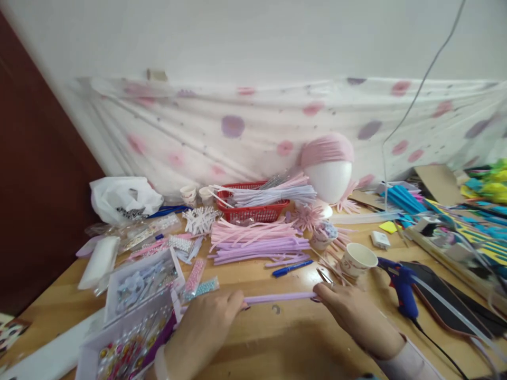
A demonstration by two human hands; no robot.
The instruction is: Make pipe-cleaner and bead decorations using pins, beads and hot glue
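A light purple pipe cleaner (pixel 279 298) is stretched level between my two hands, low over the table. My left hand (pixel 209 322) pinches its left part between thumb and fingers. At its other end, the closed fingers of my right hand (pixel 352 314) grip it. Metal tips, seemingly of scissors (pixel 325 275), show just beyond my right hand; I cannot tell whether the hand touches them. Past the strip lie a blue pen (pixel 292 268), a bundle of purple pipe cleaners (pixel 257 249) and a pink bundle (pixel 249 231).
On the left stand white boxes (pixel 137 285) of beads and charms, with bead packets (pixel 195 277) alongside. A red basket (pixel 253 212) and a foam head (pixel 329 177) are at the back. To the right are a paper cup (pixel 358 259), a blue glue gun (pixel 404 290) and a phone (pixel 447 303).
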